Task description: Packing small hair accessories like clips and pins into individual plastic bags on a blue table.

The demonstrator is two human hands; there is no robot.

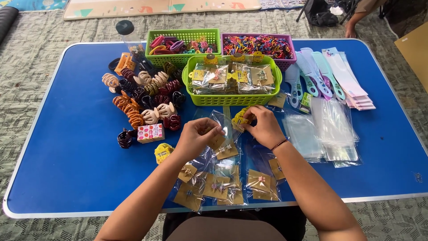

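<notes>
currently both hands pinch one clear bag (221, 122) over desk (67, 169) centre: left hand (196, 136) grips its lower end, right hand (264, 127) its yellow header card (240, 119). bag's long axis runs near-far, header tilted right, just before the green basket (232, 99).
</notes>
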